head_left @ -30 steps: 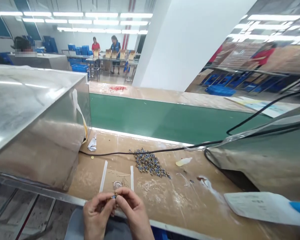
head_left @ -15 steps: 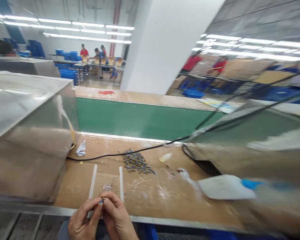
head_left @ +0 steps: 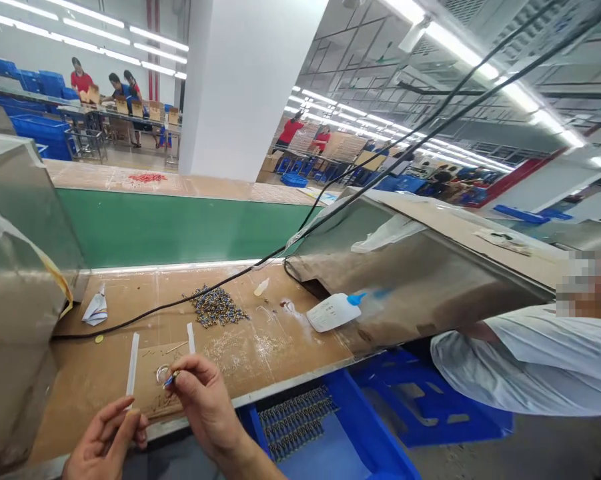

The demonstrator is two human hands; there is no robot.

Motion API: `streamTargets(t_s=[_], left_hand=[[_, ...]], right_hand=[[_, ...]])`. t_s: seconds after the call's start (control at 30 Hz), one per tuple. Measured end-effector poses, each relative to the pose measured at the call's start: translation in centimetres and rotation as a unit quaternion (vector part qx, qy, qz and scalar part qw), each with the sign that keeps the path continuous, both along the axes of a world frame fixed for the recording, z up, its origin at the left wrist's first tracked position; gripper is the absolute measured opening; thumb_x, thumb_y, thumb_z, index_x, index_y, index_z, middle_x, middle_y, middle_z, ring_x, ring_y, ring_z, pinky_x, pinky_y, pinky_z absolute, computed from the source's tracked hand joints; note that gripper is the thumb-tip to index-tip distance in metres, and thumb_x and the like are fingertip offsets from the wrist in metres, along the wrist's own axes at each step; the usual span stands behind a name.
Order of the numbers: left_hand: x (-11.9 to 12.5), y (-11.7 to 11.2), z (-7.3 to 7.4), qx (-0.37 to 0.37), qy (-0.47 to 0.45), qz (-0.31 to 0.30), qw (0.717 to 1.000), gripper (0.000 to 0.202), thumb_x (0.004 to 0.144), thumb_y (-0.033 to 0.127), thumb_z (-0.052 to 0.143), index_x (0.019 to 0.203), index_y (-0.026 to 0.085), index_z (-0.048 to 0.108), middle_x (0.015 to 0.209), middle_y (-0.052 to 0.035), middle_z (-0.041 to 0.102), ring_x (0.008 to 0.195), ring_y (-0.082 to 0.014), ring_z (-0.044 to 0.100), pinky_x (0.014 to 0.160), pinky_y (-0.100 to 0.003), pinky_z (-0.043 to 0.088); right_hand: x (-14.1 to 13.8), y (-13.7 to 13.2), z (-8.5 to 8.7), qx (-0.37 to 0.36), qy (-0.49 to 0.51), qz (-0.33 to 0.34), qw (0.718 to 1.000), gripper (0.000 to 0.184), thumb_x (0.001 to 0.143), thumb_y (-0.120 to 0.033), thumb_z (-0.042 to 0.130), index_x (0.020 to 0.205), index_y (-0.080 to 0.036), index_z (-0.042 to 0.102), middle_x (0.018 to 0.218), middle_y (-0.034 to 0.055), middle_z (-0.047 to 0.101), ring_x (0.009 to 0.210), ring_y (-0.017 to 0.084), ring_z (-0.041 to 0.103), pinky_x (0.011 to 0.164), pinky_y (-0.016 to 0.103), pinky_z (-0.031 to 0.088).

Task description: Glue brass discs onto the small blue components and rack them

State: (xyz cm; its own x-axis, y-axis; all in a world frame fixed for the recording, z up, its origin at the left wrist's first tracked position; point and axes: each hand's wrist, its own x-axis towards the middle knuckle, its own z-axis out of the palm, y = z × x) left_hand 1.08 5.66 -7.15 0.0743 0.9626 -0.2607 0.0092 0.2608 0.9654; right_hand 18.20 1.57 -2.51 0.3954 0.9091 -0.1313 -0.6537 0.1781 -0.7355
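My right hand point(head_left: 205, 400) pinches a small blue-and-brass part point(head_left: 169, 381) between thumb and fingertips, just over a small clear round dish point(head_left: 162, 375) at the bench front. My left hand point(head_left: 107, 437) is lower and to the left, apart from the right one. Its thumb and fingers are pressed together near the lower end of a white strip point(head_left: 133, 367); whatever lies between them is too small to make out. A second white strip point(head_left: 191, 338) shows behind my right hand. Farther back lies a pile of small blue-and-brass parts point(head_left: 217, 308).
A black cable point(head_left: 145, 312) crosses the bench. A white bottle with a blue nozzle point(head_left: 330, 313) lies to the right. Metal housings point(head_left: 25, 267) flank the bench. Below its edge is a blue bin point(head_left: 360, 427) holding rows of small parts. A white-sleeved person point(head_left: 525, 360) is at right.
The view has swung right, bringing the blue bin and the white-sleeved person into sight. My hands, together before, have moved apart, and the blue-and-brass part is in my right fingers.
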Motion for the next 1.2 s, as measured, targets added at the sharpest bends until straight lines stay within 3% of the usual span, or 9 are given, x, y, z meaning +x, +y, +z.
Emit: streamTargets(t_s=[0.07, 0.17, 0.33, 0.43, 0.53, 0.67, 0.9, 1.2], left_hand=[[-1.0, 0.1, 0.3, 0.010, -0.009, -0.016, 1.000, 0.065, 0.074, 0.078, 0.094, 0.097, 0.019, 0.081, 0.070, -0.0033, 0.079, 0.057, -0.0191, 0.072, 0.061, -0.028, 0.064], [-2.1, -0.1, 0.9, 0.018, -0.019, -0.066, 0.997, 0.039, 0.090, 0.057, 0.091, 0.101, 0.019, 0.084, 0.075, -0.0032, 0.080, 0.066, -0.0174, 0.074, 0.068, -0.027, 0.063], [-2.8, 0.0, -0.5, -0.025, -0.063, -0.026, 0.997, 0.042, 0.092, 0.053, 0.089, 0.114, 0.017, 0.084, 0.090, -0.0063, 0.084, 0.073, -0.0177, 0.077, 0.074, -0.031, 0.067], [-2.7, -0.6, -1.2, -0.018, -0.087, -0.027, 0.996, 0.044, 0.096, 0.051, 0.086, 0.122, 0.016, 0.082, 0.098, -0.0081, 0.086, 0.079, -0.0178, 0.080, 0.078, -0.031, 0.068], [-2.5, -1.0, -1.5, -0.002, -0.111, -0.035, 0.993, 0.041, 0.100, 0.048, 0.084, 0.126, 0.016, 0.078, 0.095, -0.0076, 0.087, 0.077, -0.0171, 0.080, 0.076, -0.029, 0.068], [-2.4, -1.0, -1.6, -0.008, -0.125, -0.026, 0.992, 0.034, 0.101, 0.044, 0.083, 0.117, 0.016, 0.076, 0.093, -0.0074, 0.087, 0.077, -0.0170, 0.081, 0.074, -0.028, 0.068], [-2.6, -1.2, -1.5, -0.009, -0.121, -0.037, 0.992, 0.025, 0.106, 0.038, 0.078, 0.120, 0.018, 0.077, 0.094, -0.0059, 0.087, 0.079, -0.0159, 0.081, 0.076, -0.027, 0.069], [-2.6, -1.1, -1.3, -0.013, -0.129, -0.039, 0.991, 0.027, 0.103, 0.039, 0.080, 0.116, 0.016, 0.077, 0.094, -0.0064, 0.087, 0.077, -0.0168, 0.081, 0.075, -0.029, 0.071]], right_hand=[[1.0, -0.8, -0.2, -0.032, -0.070, -0.015, 0.997, 0.035, 0.077, -0.050, 0.105, 0.095, -0.025, 0.088, 0.088, 0.0014, 0.082, 0.078, 0.016, 0.071, 0.078, 0.028, 0.058], [3.0, -1.9, -0.8, -0.076, -0.258, -0.066, 0.961, 0.026, 0.087, -0.048, 0.098, 0.101, -0.028, 0.088, 0.096, 0.0018, 0.084, 0.089, 0.019, 0.075, 0.086, 0.032, 0.061], [5.7, -1.6, -1.9, -0.036, -0.553, -0.070, 0.829, 0.010, 0.103, -0.033, 0.084, 0.111, -0.028, 0.087, 0.106, 0.0041, 0.084, 0.102, 0.022, 0.079, 0.093, 0.037, 0.063], [6.0, -1.5, -2.0, -0.003, -0.653, -0.059, 0.755, 0.010, 0.105, -0.026, 0.080, 0.113, -0.028, 0.087, 0.107, 0.0046, 0.086, 0.103, 0.022, 0.081, 0.093, 0.038, 0.066], [5.8, -1.4, -2.4, 0.012, -0.700, -0.050, 0.712, 0.011, 0.107, -0.025, 0.077, 0.112, -0.028, 0.087, 0.108, 0.0052, 0.087, 0.101, 0.022, 0.083, 0.092, 0.039, 0.069], [5.9, -1.1, -3.2, 0.024, -0.708, -0.046, 0.704, 0.013, 0.106, -0.021, 0.079, 0.113, -0.028, 0.087, 0.108, 0.0046, 0.087, 0.100, 0.022, 0.084, 0.091, 0.038, 0.069], [6.0, -1.0, -3.5, 0.018, -0.702, -0.037, 0.711, 0.018, 0.104, -0.016, 0.079, 0.115, -0.028, 0.087, 0.109, 0.0042, 0.087, 0.101, 0.022, 0.083, 0.091, 0.038, 0.068], [6.0, -0.7, -3.7, 0.057, -0.754, -0.026, 0.653, 0.019, 0.106, -0.015, 0.077, 0.116, -0.029, 0.086, 0.109, 0.0044, 0.086, 0.099, 0.022, 0.082, 0.089, 0.039, 0.067]])
